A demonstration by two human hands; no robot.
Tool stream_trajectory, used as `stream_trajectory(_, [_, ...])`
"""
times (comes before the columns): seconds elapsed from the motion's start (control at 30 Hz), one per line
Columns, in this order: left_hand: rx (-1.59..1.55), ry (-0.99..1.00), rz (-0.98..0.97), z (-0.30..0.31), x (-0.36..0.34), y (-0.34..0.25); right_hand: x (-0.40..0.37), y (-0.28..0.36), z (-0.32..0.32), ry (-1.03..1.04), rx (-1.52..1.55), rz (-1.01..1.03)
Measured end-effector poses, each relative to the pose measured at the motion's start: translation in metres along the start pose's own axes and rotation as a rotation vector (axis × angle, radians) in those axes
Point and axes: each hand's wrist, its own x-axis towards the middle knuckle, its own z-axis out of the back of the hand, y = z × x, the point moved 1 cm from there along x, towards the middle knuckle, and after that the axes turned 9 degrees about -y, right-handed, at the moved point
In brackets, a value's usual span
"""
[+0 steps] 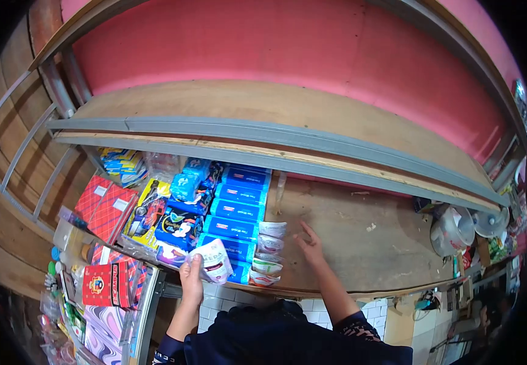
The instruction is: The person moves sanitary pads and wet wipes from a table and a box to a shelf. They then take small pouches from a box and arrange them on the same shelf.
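Observation:
My left hand grips a white pouch with pinkish print, thumb on its front, above the front edge of the lower shelf. My right hand is empty, fingers apart, over the wooden shelf board. Just left of it stands a short row of small pouches, pale ones behind and green and orange ones in front. Beside these runs a column of blue tissue packs. Black and blue packets lie farther left, partly behind the held pouch.
A metal-edged upper shelf spans above the hands. On the left are yellow packets, red plaid books and a red CAMPUS book. Clear plastic tubs stand at the right end. White floor tiles show below.

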Motion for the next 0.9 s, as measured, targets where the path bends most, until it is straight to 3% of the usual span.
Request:
stream_trajectory(0.03, [0.006,0.062,0.014,-0.005,0.0,0.004,-0.014,0.025,0.004,0.018,0.054,-0.017])
stream_trajectory(0.13, [0.048,0.303,0.042,-0.035,-0.01,0.012,-0.054,0.074,0.009,0.517,0.125,0.066])
stream_trajectory(0.2, [0.159,0.49,0.141,-0.052,-0.022,0.016,-0.08,0.09,-0.003,0.526,0.021,0.176])
stream_trajectory(0.23, [0.187,0.549,-0.025,-0.062,-0.025,0.019,-0.087,0.093,-0.006,0.534,-0.032,0.232])
stream_trajectory(0.27, [0.211,0.603,-0.193,-0.071,-0.03,0.02,-0.087,0.089,-0.005,0.557,-0.003,0.121])
stream_trajectory(0.33, [0.194,0.615,-0.174,-0.079,-0.036,0.023,-0.083,0.082,0.0,0.605,0.05,-0.106])
stream_trajectory(0.47, [0.208,0.656,0.001,-0.076,-0.042,0.03,-0.088,0.097,0.014,0.682,-0.036,-0.09])
stream_trajectory(0.53, [0.2,0.675,-0.014,-0.071,-0.045,0.036,-0.085,0.101,0.019,0.763,0.02,-0.119])
stream_trajectory(0.63, [0.18,0.613,0.07,-0.062,-0.049,0.045,-0.054,0.094,0.027,0.638,-0.058,0.065])
stream_trajectory(0.7, [0.221,0.593,0.121,-0.056,-0.051,0.042,-0.011,0.087,0.016,0.425,-0.269,0.207])
stream_trajectory(0.77, [0.278,0.645,0.12,-0.052,-0.055,0.04,0.024,0.099,-0.006,0.31,-0.729,0.263])
stream_trajectory(0.87, [0.342,0.674,0.075,-0.048,-0.062,0.036,0.059,0.072,-0.043,0.393,-0.907,0.186])
stream_trajectory(0.9, [0.325,0.643,0.083,-0.051,-0.069,0.033,0.065,0.062,-0.048,0.419,-0.856,0.073])
